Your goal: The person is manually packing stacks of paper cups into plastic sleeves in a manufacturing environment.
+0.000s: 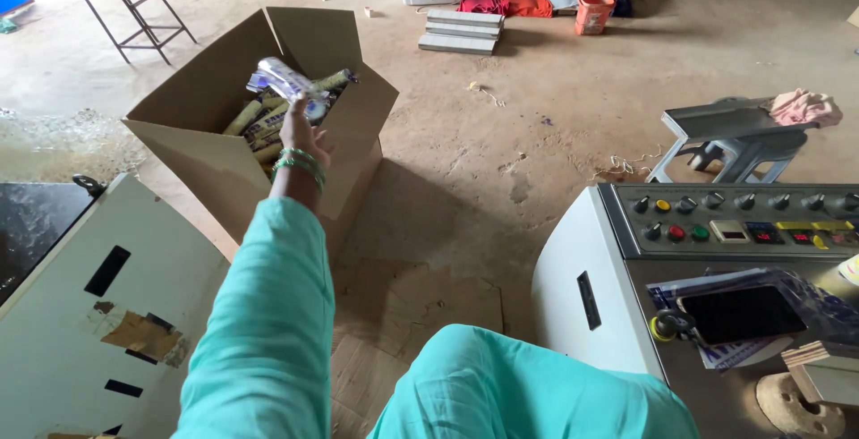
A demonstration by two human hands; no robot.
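Holding a wrapped roll slantwise, left hand, over open carton

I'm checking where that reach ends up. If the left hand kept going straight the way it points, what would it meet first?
Most likely the wrapped packs piled in the open cardboard box. The left hand holds a packet above them, pointing into the box. Depth is unclear; the far flap comes next.

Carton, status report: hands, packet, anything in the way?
Left hand over the open carton, gripping a wrapped packet. Right hand out of view. Carton part full of yellow packets. Nothing blocking the opening.
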